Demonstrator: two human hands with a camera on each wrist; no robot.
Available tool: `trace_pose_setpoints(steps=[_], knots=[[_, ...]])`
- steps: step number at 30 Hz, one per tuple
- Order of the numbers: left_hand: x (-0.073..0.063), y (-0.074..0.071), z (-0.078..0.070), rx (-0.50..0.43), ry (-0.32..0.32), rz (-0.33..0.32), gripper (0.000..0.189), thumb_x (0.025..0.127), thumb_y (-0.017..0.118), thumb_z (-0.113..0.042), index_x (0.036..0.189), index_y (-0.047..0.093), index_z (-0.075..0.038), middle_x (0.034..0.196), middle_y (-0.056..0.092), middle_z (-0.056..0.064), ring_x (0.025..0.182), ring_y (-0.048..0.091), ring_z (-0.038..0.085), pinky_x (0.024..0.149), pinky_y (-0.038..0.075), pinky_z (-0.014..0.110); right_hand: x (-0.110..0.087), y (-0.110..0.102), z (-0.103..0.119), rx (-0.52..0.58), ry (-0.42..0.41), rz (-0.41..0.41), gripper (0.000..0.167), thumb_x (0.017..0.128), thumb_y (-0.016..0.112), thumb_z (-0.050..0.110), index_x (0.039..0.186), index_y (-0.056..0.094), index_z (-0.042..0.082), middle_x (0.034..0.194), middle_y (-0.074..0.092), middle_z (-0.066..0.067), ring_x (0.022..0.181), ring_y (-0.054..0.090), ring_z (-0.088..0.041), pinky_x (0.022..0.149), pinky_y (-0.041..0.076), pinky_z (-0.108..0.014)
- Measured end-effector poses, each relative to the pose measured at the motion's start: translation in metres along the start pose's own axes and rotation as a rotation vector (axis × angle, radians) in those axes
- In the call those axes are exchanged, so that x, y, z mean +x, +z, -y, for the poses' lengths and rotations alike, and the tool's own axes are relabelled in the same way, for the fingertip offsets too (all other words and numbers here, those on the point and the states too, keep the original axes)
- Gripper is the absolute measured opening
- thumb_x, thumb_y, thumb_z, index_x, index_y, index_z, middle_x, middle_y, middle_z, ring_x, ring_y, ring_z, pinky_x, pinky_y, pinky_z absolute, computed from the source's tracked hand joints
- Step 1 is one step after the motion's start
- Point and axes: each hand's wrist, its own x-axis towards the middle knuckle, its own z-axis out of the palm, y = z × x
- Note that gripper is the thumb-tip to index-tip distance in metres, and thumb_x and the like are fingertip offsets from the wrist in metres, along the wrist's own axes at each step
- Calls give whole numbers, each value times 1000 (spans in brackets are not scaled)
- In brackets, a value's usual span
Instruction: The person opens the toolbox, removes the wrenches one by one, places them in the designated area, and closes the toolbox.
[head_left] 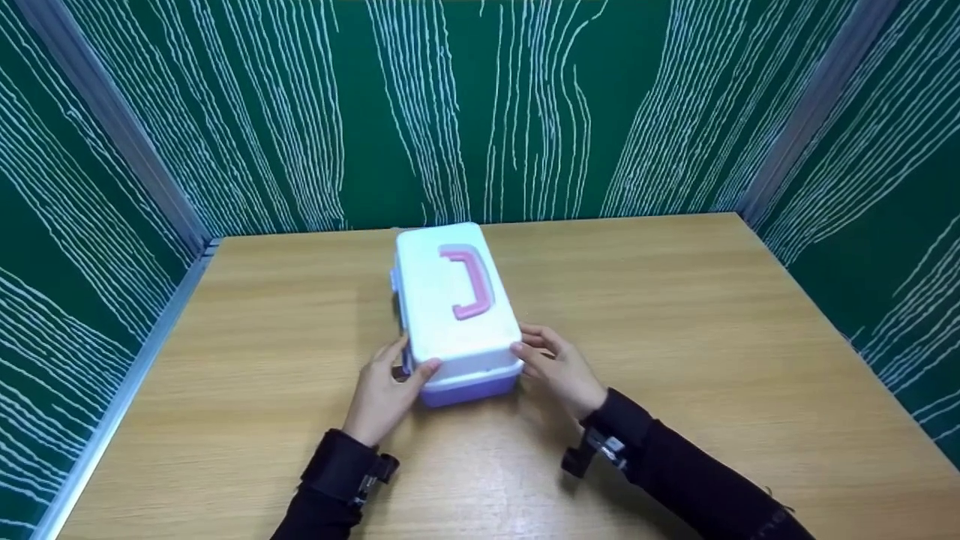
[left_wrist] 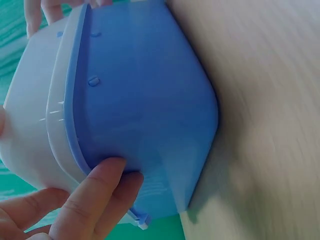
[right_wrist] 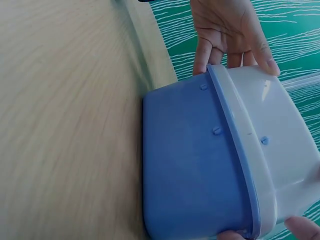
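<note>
A plastic storage box (head_left: pixel 442 330) with a white lid, a pink carry handle (head_left: pixel 478 285) and a blue-violet base stands on the wooden table. Its long side runs away from me, slightly turned. At the near left corner my left hand (head_left: pixel 384 390) grips it, thumb on the lid's front edge and fingers along the left side. The right hand (head_left: pixel 564 373) holds the near right corner, thumb by the lid's edge. In the left wrist view, fingertips (left_wrist: pixel 107 175) press the blue base below the rim. The lid is closed; the box's inside is hidden.
The wooden table (head_left: pixel 675 322) is bounded by green panels (head_left: pixel 630 90) with white wavy lines at the back and both sides. Metal posts (head_left: pixel 127 112) stand at the corners. Each wrist wears a dark band with a small camera (head_left: pixel 600 450).
</note>
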Motion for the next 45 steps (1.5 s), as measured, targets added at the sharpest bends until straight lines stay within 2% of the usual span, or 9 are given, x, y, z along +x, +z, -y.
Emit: trace_pose_setpoints(steps=[5,11,15,22,28,35,40,42,45], knots=[[-3,9,-7,3,-11,36,82,85,69,-52,146,43,-2,147,45,26,136,44,41,114,34,54,-9,-11,0,6,14,-34,48,94,65,18,138,52,3,130,56,-20,111,62,-22,99,53,-38],[-4,18,-11,-11,33,64,82,86,68,-53,145,43,-1,145,46,26,134,46,40,112,38,52,-20,-22,1,1,20,-51,48,94,64,16,138,51,2,131,55,-19,110,62,-19,99,52,-36],[-5,23,-13,-29,50,92,83,86,67,-54,146,43,-2,145,47,25,132,48,38,107,44,49,-28,-29,1,6,27,-57,48,95,64,16,139,50,2,131,53,-19,111,61,-18,99,52,-35],[-8,31,-20,-37,77,125,83,86,66,-55,146,43,-3,145,48,22,127,53,35,101,50,45,-41,-37,-1,48,28,-96,46,94,63,10,138,50,0,127,55,-16,105,62,-13,91,54,-28],[-9,34,-22,-34,85,128,82,86,66,-56,146,44,-4,143,49,21,114,59,31,94,54,43,-46,-42,-2,64,31,-95,47,94,63,8,138,49,-1,127,54,-16,103,64,-11,90,55,-27],[-8,35,-24,-14,89,139,83,87,64,-58,147,42,-5,144,48,21,111,61,31,96,53,45,-45,-47,0,14,30,-70,49,94,64,12,138,48,0,129,52,-18,106,62,-15,92,54,-28],[-8,34,-32,68,66,130,91,83,64,-63,149,40,-5,149,43,20,133,47,38,111,39,54,-41,-52,5,-49,12,-50,47,95,64,14,136,49,-3,131,52,-20,108,61,-15,95,53,-29],[-7,34,-37,96,85,109,94,82,66,-63,150,37,-6,153,38,20,142,35,38,114,33,56,-37,-54,8,-70,0,-48,46,96,62,14,136,49,-5,132,53,-22,105,62,-12,95,53,-29],[-5,37,-46,139,124,82,98,81,68,-63,152,32,-6,159,27,19,146,28,37,114,32,57,-27,-56,12,-93,-17,-49,47,97,59,16,137,46,-7,134,51,-24,102,62,-8,94,54,-28]])
